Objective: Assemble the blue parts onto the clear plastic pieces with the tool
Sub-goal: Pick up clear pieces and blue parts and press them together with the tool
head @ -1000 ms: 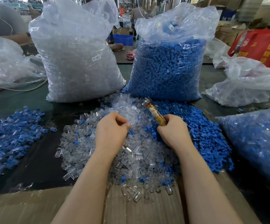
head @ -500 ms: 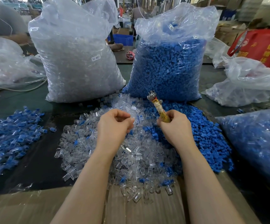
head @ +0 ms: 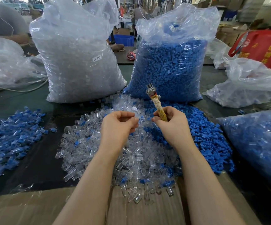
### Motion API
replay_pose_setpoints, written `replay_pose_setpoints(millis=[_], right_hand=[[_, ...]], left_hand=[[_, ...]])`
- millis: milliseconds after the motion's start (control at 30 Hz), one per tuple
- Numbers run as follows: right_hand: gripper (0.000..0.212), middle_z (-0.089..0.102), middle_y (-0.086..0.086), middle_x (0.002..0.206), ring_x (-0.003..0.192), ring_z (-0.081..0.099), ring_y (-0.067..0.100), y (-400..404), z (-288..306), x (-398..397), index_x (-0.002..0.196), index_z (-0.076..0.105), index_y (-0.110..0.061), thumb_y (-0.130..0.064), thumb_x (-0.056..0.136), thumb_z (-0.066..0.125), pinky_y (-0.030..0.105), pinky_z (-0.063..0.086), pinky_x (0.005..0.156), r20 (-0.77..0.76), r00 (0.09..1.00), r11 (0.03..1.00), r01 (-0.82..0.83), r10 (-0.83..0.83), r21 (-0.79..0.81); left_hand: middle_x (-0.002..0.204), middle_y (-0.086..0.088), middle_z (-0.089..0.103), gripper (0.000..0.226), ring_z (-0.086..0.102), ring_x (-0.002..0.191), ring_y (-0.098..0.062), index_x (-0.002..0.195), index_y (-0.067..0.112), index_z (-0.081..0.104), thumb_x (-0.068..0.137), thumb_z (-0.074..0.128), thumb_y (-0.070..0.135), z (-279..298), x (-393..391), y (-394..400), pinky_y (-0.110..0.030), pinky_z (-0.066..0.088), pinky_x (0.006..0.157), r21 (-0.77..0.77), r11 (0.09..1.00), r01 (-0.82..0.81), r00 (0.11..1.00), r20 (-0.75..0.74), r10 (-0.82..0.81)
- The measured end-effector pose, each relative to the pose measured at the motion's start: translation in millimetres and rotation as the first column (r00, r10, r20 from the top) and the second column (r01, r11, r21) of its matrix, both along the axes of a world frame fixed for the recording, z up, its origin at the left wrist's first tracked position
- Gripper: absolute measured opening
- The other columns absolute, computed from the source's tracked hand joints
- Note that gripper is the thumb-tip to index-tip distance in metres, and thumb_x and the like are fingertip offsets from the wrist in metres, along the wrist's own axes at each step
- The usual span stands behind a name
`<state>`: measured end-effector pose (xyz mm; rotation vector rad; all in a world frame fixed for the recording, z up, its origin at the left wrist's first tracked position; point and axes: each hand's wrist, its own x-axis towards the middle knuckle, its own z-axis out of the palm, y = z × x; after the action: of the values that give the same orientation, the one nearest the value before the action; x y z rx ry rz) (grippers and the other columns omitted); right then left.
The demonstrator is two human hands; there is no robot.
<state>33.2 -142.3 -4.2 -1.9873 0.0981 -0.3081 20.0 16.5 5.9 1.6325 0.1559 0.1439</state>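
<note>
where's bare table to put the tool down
Dark strip between the assembled pile and the clear pile; cardboard at the near edge. Crowded ahead: clear and blue heaps, bags.

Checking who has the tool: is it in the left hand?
No, the right hand grips the tool by its yellow handle, metal head pointing up, while the left hand pinches a small clear piece.
</note>
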Motion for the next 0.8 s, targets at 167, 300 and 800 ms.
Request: replay_pose_setpoints(millis=[167, 300, 800], right_hand=[[0.015, 0.058, -0.014, 0.06, 0.055, 0.048, -0.002, 8, 4, -3, 0.077, 0.064, -0.023, -0.014, 0.086, 0.072, 0.011, 0.042, 0.054, 0.082, 0.987, 0.981, -0.146, 0.136, 0.127], [0.015, 0.056, -0.015, 0.058, 0.055, 0.048, -0.002, 12, 4, -4, 0.078, 0.063, -0.023, -0.013, 0.087, 0.071, 0.011, 0.041, 0.055, 0.099, 0.979, 0.972, -0.193, 0.18, 0.132], [0.016, 0.071, -0.005, 0.08, 0.079, 0.067, 0.014, 17, 6, -6, 0.095, 0.07, -0.023, -0.011, 0.085, 0.071, 0.03, 0.056, 0.071, 0.086, 0.97, 0.971, -0.232, 0.227, 0.055]], left_hand=[[0.076, -0.007, 0.074, 0.009, 0.072, 0.069, -0.014, 0.09, 0.008, 0.07, 0.084, 0.074, 0.002, 2, -1, -5, -0.02, 0.057, 0.061, -0.063, 0.997, 0.034, 0.999, -0.008, -0.034], [0.07, -0.005, 0.074, 0.009, 0.072, 0.065, -0.013, 0.089, 0.006, 0.068, 0.084, 0.073, 0.0, 4, -3, -6, -0.017, 0.054, 0.057, -0.148, 0.987, 0.064, 0.998, -0.008, -0.066], [0.079, -0.01, 0.076, 0.009, 0.073, 0.071, -0.016, 0.087, 0.007, 0.071, 0.082, 0.075, 0.0, 7, -3, -5, -0.019, 0.057, 0.06, -0.202, 0.978, 0.045, 0.999, -0.016, -0.049]])
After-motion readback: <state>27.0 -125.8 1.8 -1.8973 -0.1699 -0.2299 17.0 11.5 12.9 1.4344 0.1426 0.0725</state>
